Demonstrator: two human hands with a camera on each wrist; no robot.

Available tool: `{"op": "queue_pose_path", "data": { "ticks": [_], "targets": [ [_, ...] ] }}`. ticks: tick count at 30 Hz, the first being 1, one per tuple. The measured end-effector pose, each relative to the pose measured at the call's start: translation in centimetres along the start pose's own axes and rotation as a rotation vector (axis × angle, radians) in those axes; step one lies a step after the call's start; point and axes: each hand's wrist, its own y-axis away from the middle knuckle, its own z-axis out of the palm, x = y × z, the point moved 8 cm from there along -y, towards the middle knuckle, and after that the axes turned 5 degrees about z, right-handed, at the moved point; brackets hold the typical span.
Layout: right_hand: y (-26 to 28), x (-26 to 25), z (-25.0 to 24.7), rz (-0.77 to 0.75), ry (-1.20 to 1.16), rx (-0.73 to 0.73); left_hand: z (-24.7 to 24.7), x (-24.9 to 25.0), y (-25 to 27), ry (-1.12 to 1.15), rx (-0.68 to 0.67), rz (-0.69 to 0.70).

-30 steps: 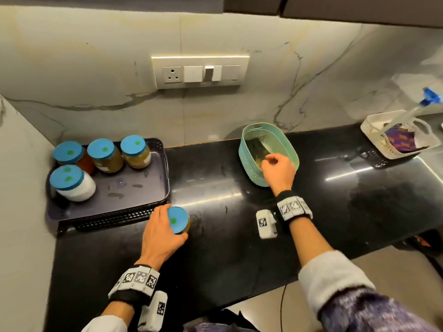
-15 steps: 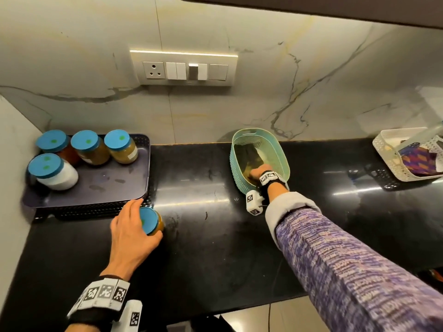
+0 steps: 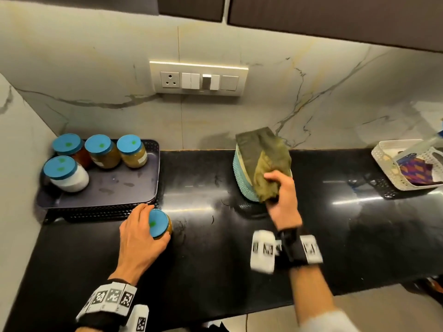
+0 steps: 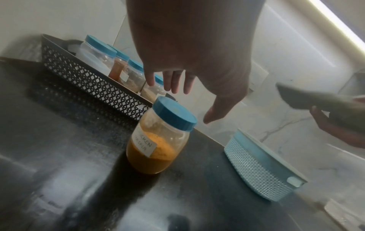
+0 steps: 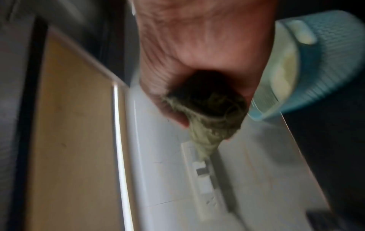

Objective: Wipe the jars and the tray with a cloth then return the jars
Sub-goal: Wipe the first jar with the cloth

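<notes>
right hand [image 3: 284, 200] above the black counter [image 3: 311, 224], fingers curled tight around a bunched end of the olive-green cloth [image 3: 263, 161]; rest of the cloth stretched up and back over the teal basket [image 3: 242, 183]. in the right wrist view, same hand [image 5: 199, 51] clenched on the cloth [image 5: 207, 125], with the basket [image 5: 324, 62] just beside it, all heavily blurred.

left hand [image 3: 139, 238] over the lone jar [image 3: 159, 224] on the counter, in front of the tray [image 3: 100, 195]. from the head view, looks wrapped against the lid; from the left wrist view, hand [image 4: 193, 51] lifted above the jar [image 4: 160, 139], fingers straight and spread, thumb apart from the blue lid, nothing gripped. released, then, hovering just over the jar.

that jar upright, blue lid on, orange powder inside, a handwritten white label on its side, standing just beside the tray's perforated front wall [image 4: 94, 82].

four more blue-lidded jars on the dark tray, at its back left: red-filled jar [image 3: 70, 148], two brownish jars [image 3: 103, 152] [image 3: 131, 150] in a row along the wall, white jar [image 3: 64, 173] in front of the red one. bare tray floor smudged.

white basket [image 3: 383, 161] at far right of the counter, patterned purple cloth inside. switch panel [image 3: 199, 77] on the marble wall behind.
</notes>
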Motion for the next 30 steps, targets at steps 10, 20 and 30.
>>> {"op": "queue_pose_path", "data": {
  "ticks": [10,20,30],
  "targets": [
    [12.4,15.0,10.0,0.392,-0.069,-0.227,-3.6,1.6,0.3,1.022,-0.081,-0.354],
    [15.6,17.2,10.9,0.385,0.231,-0.338,-5.0,0.7,1.4,1.328,-0.024,-0.509],
    [16.2,21.4,9.2,0.649,-0.019,-0.154,-1.9,1.4,2.7,1.282,-0.290,-0.334]
  ]
}}
